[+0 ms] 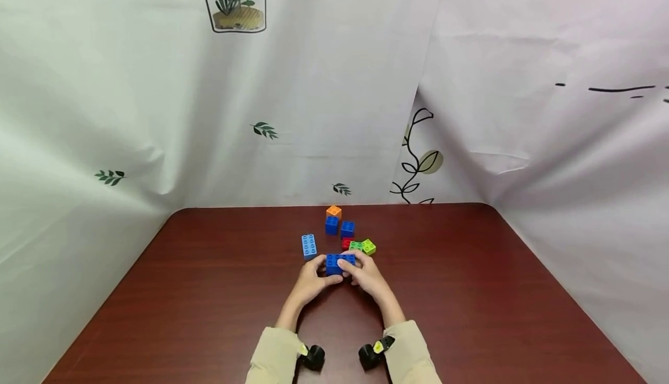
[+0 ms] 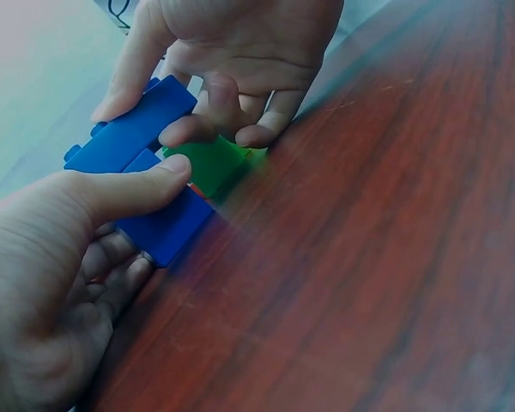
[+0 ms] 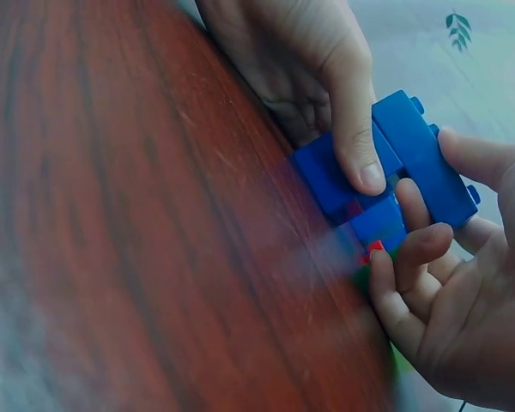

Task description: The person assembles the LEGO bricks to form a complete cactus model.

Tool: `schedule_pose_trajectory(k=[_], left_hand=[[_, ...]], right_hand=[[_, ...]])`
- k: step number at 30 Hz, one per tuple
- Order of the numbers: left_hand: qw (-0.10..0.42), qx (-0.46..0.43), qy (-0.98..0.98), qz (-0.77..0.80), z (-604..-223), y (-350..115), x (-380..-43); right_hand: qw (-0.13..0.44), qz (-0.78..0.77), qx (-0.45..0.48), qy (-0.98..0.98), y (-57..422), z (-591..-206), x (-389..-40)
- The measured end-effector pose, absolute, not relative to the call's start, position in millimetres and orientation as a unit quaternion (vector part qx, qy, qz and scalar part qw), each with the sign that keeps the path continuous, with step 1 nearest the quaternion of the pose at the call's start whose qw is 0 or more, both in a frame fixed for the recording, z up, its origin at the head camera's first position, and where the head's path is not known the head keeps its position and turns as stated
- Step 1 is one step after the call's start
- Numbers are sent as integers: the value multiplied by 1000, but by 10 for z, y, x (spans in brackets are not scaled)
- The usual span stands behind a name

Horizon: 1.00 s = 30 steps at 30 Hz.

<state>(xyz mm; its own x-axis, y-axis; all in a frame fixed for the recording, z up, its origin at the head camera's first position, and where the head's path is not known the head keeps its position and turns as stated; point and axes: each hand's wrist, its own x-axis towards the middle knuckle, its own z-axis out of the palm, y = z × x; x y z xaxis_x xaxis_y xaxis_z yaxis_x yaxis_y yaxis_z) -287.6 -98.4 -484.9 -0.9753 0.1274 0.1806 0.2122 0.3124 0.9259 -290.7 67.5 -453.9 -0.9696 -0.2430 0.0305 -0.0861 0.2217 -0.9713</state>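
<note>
In the head view, gripped the upper blue brick (image 1: 332, 264) in the right hand (image 1: 367, 273), left hand (image 1: 310, 282) just beside, over the surface (image 1: 209, 297) and nearer than the light blue brick (image 1: 309, 246) and lime brick (image 1: 369, 247), perhaps for working room. In the left wrist view, pinched the lower blue brick (image 2: 169, 227) in the left hand, seemingly for bracing. In the right wrist view, laid the right thumb (image 3: 478, 158) against the studded side, likely for pressing evenly.
</note>
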Motion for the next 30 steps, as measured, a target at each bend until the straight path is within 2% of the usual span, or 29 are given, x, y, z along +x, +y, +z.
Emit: schedule_pose_trajectory(k=[11, 15, 23, 30], left_hand=[[45, -104, -812, -572, -4819, -1129, -2931], [53, -112, -816, -565, -4824, -1111, -2952], [34, -109, -818, -563, -4902, -1017, -2891], [30, -99, -822, -560, -4917, -1023, -2890]], right_hand=[[45, -617, -119, 777, 546, -4568, -2957], [14, -566, -120, 815, 601, -4528, -2962], [-43, -509, -100, 854, 828, -4467, -2881], [-85, -497, -86, 859, 934, -4387, -3018]])
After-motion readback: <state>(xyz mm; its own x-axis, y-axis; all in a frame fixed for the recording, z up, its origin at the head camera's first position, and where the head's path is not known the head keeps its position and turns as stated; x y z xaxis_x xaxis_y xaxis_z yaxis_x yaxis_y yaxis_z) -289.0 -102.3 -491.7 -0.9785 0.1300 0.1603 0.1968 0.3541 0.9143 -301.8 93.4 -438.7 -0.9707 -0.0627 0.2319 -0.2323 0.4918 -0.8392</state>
